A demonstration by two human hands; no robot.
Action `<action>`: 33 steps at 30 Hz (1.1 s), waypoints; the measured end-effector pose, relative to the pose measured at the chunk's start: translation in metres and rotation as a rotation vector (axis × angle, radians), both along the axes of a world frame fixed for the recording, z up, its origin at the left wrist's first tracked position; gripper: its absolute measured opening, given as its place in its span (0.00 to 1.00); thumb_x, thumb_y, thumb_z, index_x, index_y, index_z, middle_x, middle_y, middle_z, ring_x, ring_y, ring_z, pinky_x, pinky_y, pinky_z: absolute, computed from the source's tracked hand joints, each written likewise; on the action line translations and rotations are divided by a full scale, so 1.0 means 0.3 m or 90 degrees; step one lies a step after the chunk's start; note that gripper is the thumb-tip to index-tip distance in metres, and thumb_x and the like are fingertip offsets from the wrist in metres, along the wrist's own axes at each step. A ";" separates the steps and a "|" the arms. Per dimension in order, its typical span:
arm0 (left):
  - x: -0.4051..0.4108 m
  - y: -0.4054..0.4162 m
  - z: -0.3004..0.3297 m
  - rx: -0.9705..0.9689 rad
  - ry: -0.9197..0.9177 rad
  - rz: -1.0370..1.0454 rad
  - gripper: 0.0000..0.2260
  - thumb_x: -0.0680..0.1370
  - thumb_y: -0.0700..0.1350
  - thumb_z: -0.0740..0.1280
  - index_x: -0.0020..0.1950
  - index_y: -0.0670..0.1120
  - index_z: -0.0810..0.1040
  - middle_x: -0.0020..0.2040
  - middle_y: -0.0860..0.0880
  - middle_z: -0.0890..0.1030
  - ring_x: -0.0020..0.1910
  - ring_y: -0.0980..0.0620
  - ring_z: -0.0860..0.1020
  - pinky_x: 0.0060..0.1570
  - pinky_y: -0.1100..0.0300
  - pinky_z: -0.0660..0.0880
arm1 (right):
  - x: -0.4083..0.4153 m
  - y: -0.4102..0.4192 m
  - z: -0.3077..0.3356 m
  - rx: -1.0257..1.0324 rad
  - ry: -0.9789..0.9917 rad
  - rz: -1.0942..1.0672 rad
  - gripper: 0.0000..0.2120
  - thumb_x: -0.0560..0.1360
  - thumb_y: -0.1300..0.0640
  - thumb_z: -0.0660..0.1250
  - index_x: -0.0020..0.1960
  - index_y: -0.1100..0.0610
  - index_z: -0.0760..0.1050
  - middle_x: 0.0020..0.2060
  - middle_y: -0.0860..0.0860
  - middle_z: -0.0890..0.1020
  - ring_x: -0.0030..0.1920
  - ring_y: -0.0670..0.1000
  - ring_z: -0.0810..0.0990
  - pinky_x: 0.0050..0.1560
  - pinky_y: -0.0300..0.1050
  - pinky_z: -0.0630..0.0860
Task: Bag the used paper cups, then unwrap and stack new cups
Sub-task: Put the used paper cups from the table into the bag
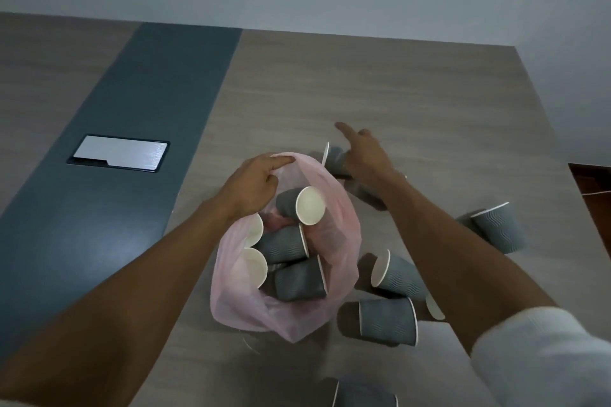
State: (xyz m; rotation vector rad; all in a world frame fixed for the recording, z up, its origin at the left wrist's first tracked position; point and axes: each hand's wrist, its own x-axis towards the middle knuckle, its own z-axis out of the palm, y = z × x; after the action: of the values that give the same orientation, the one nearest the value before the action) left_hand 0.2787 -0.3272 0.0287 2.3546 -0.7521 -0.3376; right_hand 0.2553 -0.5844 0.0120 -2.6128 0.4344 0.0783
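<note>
A pink plastic bag [340, 218] stands open on the table with several grey ribbed paper cups [291, 241] inside. My left hand [254, 183] pinches the bag's far rim and holds it open. My right hand [365, 155] reaches past the bag and grips a grey cup [334, 158] lying on its side, index finger pointing out. More grey cups lie loose on the table to the right: one beside the bag [396, 274], one in front of it [388, 320], one further right [499, 226], and one at the bottom edge [363, 393].
The wood-grain table [380, 86] has a dark blue-grey strip [148, 129] on the left with a silver flap panel [120, 153] set in it. The table's right edge [562, 149] runs close to the cups. A pale wall stands behind.
</note>
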 end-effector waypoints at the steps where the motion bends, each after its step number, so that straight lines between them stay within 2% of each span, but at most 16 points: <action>1: -0.003 0.004 -0.004 -0.004 0.000 0.002 0.26 0.76 0.31 0.59 0.71 0.49 0.78 0.71 0.50 0.78 0.69 0.49 0.75 0.71 0.56 0.70 | 0.016 -0.016 -0.042 -0.047 0.071 0.085 0.34 0.77 0.64 0.62 0.78 0.41 0.62 0.71 0.60 0.68 0.66 0.65 0.72 0.64 0.59 0.72; 3: -0.009 0.012 -0.008 -0.012 0.011 0.013 0.25 0.76 0.32 0.60 0.70 0.48 0.79 0.70 0.50 0.78 0.69 0.49 0.76 0.70 0.54 0.72 | 0.039 -0.022 -0.114 -0.153 0.104 0.187 0.37 0.76 0.63 0.64 0.78 0.38 0.59 0.76 0.58 0.61 0.71 0.66 0.67 0.68 0.62 0.67; 5: -0.013 0.019 -0.005 -0.010 0.013 0.018 0.24 0.76 0.35 0.61 0.70 0.49 0.79 0.71 0.51 0.78 0.69 0.49 0.76 0.70 0.53 0.72 | 0.057 -0.022 -0.175 -0.234 0.052 0.207 0.28 0.76 0.60 0.66 0.73 0.42 0.67 0.72 0.57 0.67 0.67 0.66 0.71 0.65 0.60 0.65; 7: -0.013 0.026 0.010 0.022 0.004 0.010 0.25 0.75 0.40 0.61 0.71 0.52 0.78 0.71 0.53 0.77 0.68 0.49 0.76 0.68 0.51 0.73 | 0.060 -0.012 -0.177 -0.254 -0.033 0.139 0.19 0.76 0.56 0.69 0.66 0.49 0.72 0.65 0.58 0.73 0.61 0.65 0.75 0.61 0.56 0.67; 9: -0.001 0.036 0.030 0.072 -0.002 -0.001 0.25 0.74 0.43 0.63 0.72 0.55 0.76 0.72 0.54 0.77 0.68 0.48 0.76 0.67 0.49 0.74 | 0.036 0.005 -0.135 -0.135 -0.212 0.011 0.12 0.77 0.53 0.68 0.59 0.56 0.76 0.58 0.60 0.77 0.54 0.63 0.78 0.55 0.52 0.70; 11: 0.022 0.047 0.044 0.116 -0.006 -0.017 0.25 0.75 0.43 0.64 0.73 0.55 0.76 0.73 0.53 0.76 0.69 0.47 0.75 0.67 0.49 0.74 | -0.028 0.043 -0.058 0.100 -0.416 -0.111 0.09 0.76 0.55 0.68 0.53 0.59 0.76 0.51 0.57 0.77 0.47 0.54 0.77 0.48 0.46 0.72; 14: 0.067 0.048 0.060 0.150 -0.016 -0.074 0.26 0.75 0.34 0.61 0.71 0.51 0.78 0.72 0.48 0.77 0.69 0.44 0.76 0.69 0.55 0.71 | -0.184 0.157 0.028 0.373 -0.531 -0.116 0.03 0.76 0.59 0.62 0.48 0.58 0.71 0.41 0.60 0.75 0.39 0.58 0.73 0.40 0.55 0.71; 16: 0.094 0.041 0.079 0.149 0.014 -0.082 0.27 0.75 0.29 0.58 0.69 0.47 0.80 0.69 0.47 0.80 0.67 0.45 0.77 0.65 0.63 0.69 | -0.289 0.259 0.016 0.367 -0.516 -0.020 0.04 0.76 0.59 0.61 0.49 0.60 0.72 0.42 0.61 0.75 0.40 0.59 0.73 0.40 0.53 0.72; 18: 0.111 0.044 0.097 0.134 0.039 -0.080 0.26 0.75 0.27 0.58 0.66 0.46 0.82 0.67 0.46 0.81 0.66 0.46 0.78 0.66 0.62 0.70 | -0.361 0.346 -0.038 0.283 -0.478 0.074 0.06 0.75 0.61 0.66 0.50 0.64 0.76 0.50 0.59 0.77 0.46 0.55 0.76 0.45 0.42 0.74; 19: 0.116 0.046 0.100 0.129 0.048 -0.082 0.26 0.76 0.27 0.58 0.66 0.46 0.82 0.66 0.46 0.82 0.66 0.45 0.78 0.67 0.60 0.70 | -0.375 0.367 -0.071 0.236 -0.449 0.114 0.07 0.75 0.62 0.69 0.51 0.65 0.77 0.55 0.60 0.77 0.49 0.55 0.77 0.47 0.42 0.76; 21: 0.110 0.052 0.107 0.134 0.047 -0.084 0.24 0.77 0.27 0.58 0.67 0.45 0.82 0.67 0.46 0.81 0.67 0.46 0.78 0.67 0.62 0.69 | -0.375 0.380 -0.126 0.140 -0.366 0.182 0.10 0.78 0.60 0.70 0.57 0.62 0.79 0.65 0.60 0.75 0.57 0.60 0.79 0.53 0.51 0.79; 23: 0.085 0.050 0.114 0.125 0.046 -0.080 0.23 0.79 0.28 0.58 0.68 0.44 0.81 0.68 0.46 0.80 0.67 0.48 0.77 0.64 0.67 0.67 | -0.363 0.383 -0.150 0.078 -0.199 0.204 0.16 0.82 0.55 0.63 0.68 0.58 0.76 0.74 0.58 0.67 0.66 0.64 0.76 0.61 0.58 0.77; 25: 0.047 0.038 0.118 0.092 0.057 -0.076 0.24 0.78 0.27 0.57 0.67 0.44 0.81 0.67 0.47 0.81 0.65 0.51 0.78 0.61 0.74 0.67 | -0.354 0.388 -0.173 -0.029 -0.083 0.233 0.19 0.83 0.53 0.59 0.72 0.55 0.71 0.78 0.55 0.61 0.60 0.67 0.79 0.54 0.59 0.79; 28: 0.011 0.030 0.124 0.045 0.054 -0.064 0.27 0.77 0.26 0.55 0.67 0.46 0.82 0.64 0.50 0.82 0.62 0.54 0.79 0.54 0.82 0.66 | -0.339 0.378 -0.182 -0.218 -0.046 0.296 0.12 0.76 0.58 0.68 0.59 0.57 0.77 0.78 0.59 0.62 0.39 0.65 0.83 0.34 0.54 0.79; 30: 0.004 0.022 0.128 0.041 0.041 -0.059 0.27 0.77 0.27 0.55 0.68 0.47 0.81 0.65 0.50 0.82 0.63 0.52 0.79 0.58 0.75 0.68 | -0.336 0.363 -0.163 -0.210 -0.037 0.309 0.11 0.77 0.57 0.66 0.58 0.56 0.79 0.78 0.58 0.64 0.40 0.65 0.83 0.32 0.53 0.76; 33: 0.009 0.014 0.122 0.049 0.008 -0.056 0.26 0.77 0.28 0.56 0.69 0.45 0.80 0.67 0.48 0.81 0.66 0.49 0.77 0.64 0.65 0.69 | -0.377 0.349 -0.061 -0.151 -0.121 0.314 0.15 0.76 0.52 0.63 0.60 0.53 0.78 0.72 0.55 0.72 0.45 0.64 0.83 0.36 0.51 0.74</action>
State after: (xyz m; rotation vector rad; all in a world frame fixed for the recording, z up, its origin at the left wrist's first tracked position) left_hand 0.2813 -0.3229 0.0651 2.3936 -0.8531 -0.4260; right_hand 0.1423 -0.4797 -0.0062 -2.8672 -0.2893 -0.0626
